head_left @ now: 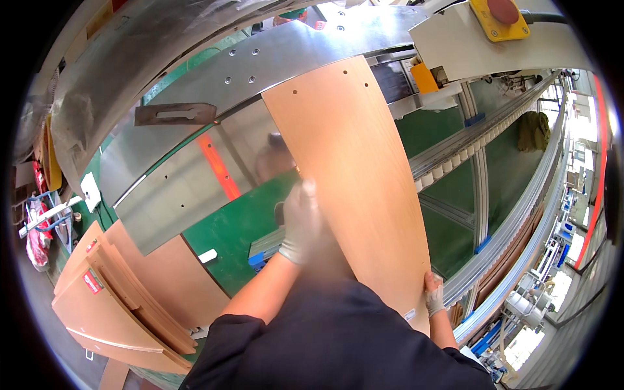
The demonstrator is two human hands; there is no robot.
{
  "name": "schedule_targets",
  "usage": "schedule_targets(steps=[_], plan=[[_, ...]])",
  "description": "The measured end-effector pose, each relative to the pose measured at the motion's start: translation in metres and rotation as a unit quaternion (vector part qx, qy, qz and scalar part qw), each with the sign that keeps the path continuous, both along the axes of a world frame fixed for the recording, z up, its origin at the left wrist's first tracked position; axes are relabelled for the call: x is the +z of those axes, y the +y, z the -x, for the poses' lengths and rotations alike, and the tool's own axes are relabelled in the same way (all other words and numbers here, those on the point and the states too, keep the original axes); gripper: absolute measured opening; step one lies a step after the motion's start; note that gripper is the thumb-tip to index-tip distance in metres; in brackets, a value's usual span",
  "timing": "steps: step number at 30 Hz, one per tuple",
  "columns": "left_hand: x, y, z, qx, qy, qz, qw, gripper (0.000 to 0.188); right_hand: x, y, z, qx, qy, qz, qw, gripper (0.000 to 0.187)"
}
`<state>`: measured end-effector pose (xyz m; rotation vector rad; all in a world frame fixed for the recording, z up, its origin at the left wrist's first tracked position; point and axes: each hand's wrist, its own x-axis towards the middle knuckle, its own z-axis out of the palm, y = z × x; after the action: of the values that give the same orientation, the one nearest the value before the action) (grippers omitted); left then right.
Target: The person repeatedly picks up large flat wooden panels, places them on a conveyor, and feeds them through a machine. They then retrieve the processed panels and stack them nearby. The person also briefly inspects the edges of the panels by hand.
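Note:
A long light-brown wood-grain panel (354, 169) slants across the machine table, with several small dark holes at its far end. My left hand (301, 221), in a pale glove, is at the panel's left edge, closed, with its fingers partly blurred. A tiny yellowish bit shows at its fingertips; I cannot make out what it is. Low on the right edge, my right hand (434, 294) grips the panel, its bare fingertips over the top and a pale glove on the rest. The panel's near end reaches my dark clothing, beside a small white label (409, 314).
Left of the panel are a metal machine table (195, 185) with an orange-red insert strip (219, 168) and a slotted grey plate (175, 114). Stacked boards (123, 305) lie at lower left. Right are aluminium rails (481, 195); a red stop button (504, 10) is at the top.

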<state>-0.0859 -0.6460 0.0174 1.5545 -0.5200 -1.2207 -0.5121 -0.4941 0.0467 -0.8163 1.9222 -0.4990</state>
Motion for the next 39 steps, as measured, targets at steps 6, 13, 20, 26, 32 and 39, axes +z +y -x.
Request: schedule_targets(steps=[6,13,20,26,32,39], plan=[[-0.001,-0.003,-0.008,-0.037,-0.052,-0.002,0.998,0.057,-0.007,0.004,0.020,0.094,0.055,-0.011,0.994,0.041],[0.000,-0.013,-0.025,-0.080,-0.062,-0.018,0.995,0.059,-0.003,0.001,0.020,0.078,0.083,-0.071,0.991,0.057],[0.007,-0.024,-0.014,-0.072,0.004,-0.010,0.997,0.057,0.000,-0.007,0.023,0.035,0.059,-0.037,0.997,0.038],[0.002,-0.039,0.001,-0.094,-0.007,-0.025,0.995,0.055,0.013,-0.034,0.030,0.070,0.078,-0.058,0.993,0.057],[0.003,-0.059,0.024,-0.095,0.054,-0.046,0.993,0.048,-0.008,-0.036,0.080,0.139,0.125,-0.007,0.982,0.024],[-0.007,-0.087,0.060,-0.092,0.039,-0.010,0.995,0.043,-0.003,-0.076,0.101,0.135,0.148,0.019,0.979,0.037]])
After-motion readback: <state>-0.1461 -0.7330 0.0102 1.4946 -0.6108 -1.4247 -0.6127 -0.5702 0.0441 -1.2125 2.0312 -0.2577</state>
